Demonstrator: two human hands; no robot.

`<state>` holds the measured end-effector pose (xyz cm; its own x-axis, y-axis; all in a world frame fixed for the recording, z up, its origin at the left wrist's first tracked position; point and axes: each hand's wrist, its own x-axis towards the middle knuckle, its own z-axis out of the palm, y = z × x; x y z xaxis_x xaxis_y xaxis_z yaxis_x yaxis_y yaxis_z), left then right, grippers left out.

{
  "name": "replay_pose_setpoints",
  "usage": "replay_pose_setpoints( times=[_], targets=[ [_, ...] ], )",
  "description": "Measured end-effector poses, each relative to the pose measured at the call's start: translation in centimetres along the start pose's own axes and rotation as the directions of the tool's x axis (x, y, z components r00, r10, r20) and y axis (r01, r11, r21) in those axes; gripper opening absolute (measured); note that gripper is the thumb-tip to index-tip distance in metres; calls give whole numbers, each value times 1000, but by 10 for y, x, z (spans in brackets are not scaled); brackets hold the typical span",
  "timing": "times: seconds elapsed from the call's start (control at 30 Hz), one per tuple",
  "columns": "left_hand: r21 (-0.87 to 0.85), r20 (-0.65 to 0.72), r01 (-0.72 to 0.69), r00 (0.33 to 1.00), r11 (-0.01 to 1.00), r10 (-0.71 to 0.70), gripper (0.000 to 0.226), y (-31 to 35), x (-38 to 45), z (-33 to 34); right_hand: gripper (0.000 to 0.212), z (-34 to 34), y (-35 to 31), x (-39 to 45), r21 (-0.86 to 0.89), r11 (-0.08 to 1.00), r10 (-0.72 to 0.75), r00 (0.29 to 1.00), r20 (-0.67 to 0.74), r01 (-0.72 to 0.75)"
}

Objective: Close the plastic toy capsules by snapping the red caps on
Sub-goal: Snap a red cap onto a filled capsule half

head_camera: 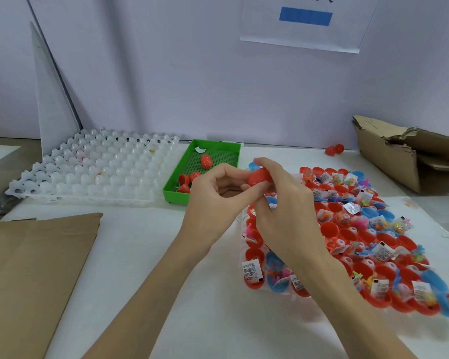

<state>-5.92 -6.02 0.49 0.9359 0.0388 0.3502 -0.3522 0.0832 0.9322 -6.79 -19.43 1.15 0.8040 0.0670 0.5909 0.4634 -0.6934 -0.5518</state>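
A red capsule (259,176) is held above the table between both hands. My right hand (283,211) grips it from above with curled fingers and thumb. My left hand (215,200) curls beside it on the left, its fingertips meeting the capsule from below. Whether the capsule's cap is fully seated is hidden by the fingers. To the right lies a clear tray (293,296) of several open red and blue capsule halves (358,237) holding small bagged toys and paper slips. A green tray (176,193) behind my left hand holds several closed red capsules (205,161).
A white empty egg-style tray (96,167) lies at the back left. Flat cardboard (31,268) covers the near left. A torn cardboard box (410,154) stands at the back right, with loose red caps (335,149) near it. A wall closes off the back.
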Motion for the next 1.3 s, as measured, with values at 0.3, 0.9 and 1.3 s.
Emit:
replay_pose_setpoints(
  times=[0.3, 0.9, 1.3],
  targets=[
    [-380, 266, 369, 922, 848, -283, 49, 14, 4, -9, 31, -5, -4, 1, 112, 993, -41, 999, -6, 41],
    [-367, 266, 340, 930, 866, -253, 28, 13, 4, -12, 30, -5, -9, -1, 159, 985, -53, 993, -106, 69],
    [-369, 156, 281, 958, 886, -239, 33, 8, 1, -3, 27, -6, -8, -1, 252, 967, -16, 995, -102, 42]
  ],
)
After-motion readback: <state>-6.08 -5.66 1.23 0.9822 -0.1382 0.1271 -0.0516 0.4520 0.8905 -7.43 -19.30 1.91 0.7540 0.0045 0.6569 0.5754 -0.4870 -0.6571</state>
